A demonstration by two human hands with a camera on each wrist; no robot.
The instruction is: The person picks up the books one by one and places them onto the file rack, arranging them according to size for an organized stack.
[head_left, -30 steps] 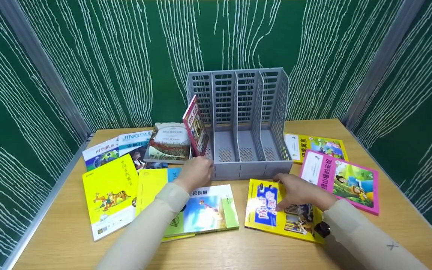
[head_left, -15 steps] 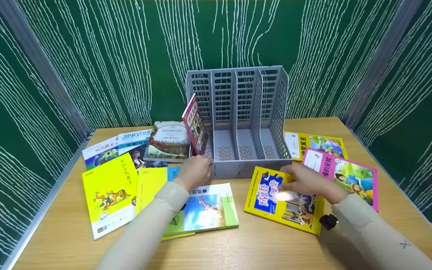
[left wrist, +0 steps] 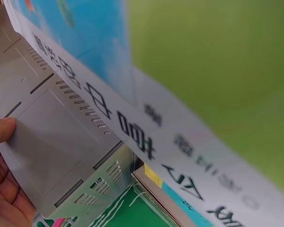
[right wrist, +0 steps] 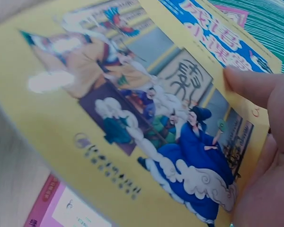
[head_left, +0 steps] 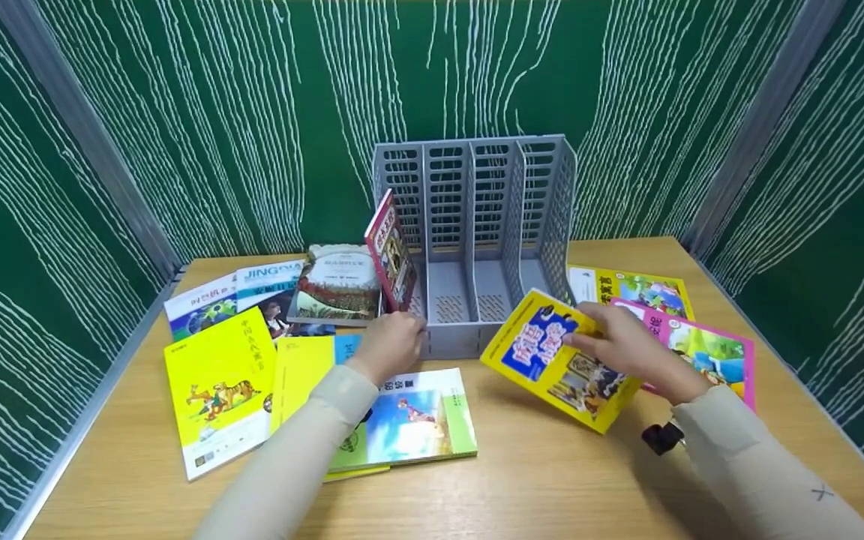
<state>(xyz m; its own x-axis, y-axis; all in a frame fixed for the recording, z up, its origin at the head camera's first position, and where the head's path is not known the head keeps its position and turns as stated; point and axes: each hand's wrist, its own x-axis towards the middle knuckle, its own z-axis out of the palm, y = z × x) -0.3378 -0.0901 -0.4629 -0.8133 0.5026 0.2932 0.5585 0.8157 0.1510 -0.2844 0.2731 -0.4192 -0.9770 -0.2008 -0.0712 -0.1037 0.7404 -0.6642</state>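
Note:
My right hand (head_left: 631, 345) holds a yellow book (head_left: 537, 360) by its right edge, thumb across the cover and fingers behind it. The book is lifted off the table and tilted, in front of the grey magazine rack (head_left: 454, 341). In the right wrist view the thumb lies beside the blue title block of the yellow book (right wrist: 132, 118). My left hand (head_left: 391, 345) grips the rack's front left corner. The left wrist view has that thumb on the grey wall of the rack (left wrist: 57, 142). A red-edged book (head_left: 394, 255) stands leaning in the leftmost slot.
A green-edged book (head_left: 417, 427) lies near the left forearm, on yellow books. Further left are another yellow book (head_left: 218, 382) and several more, including a dark-covered book (head_left: 338, 281). To the right lie a pink book (head_left: 709, 352) and a yellow-and-white book (head_left: 649, 292).
My right hand has picked up the yellow book from the table, raising it toward the rack and turning it. The left hand has stayed at the rack's corner.

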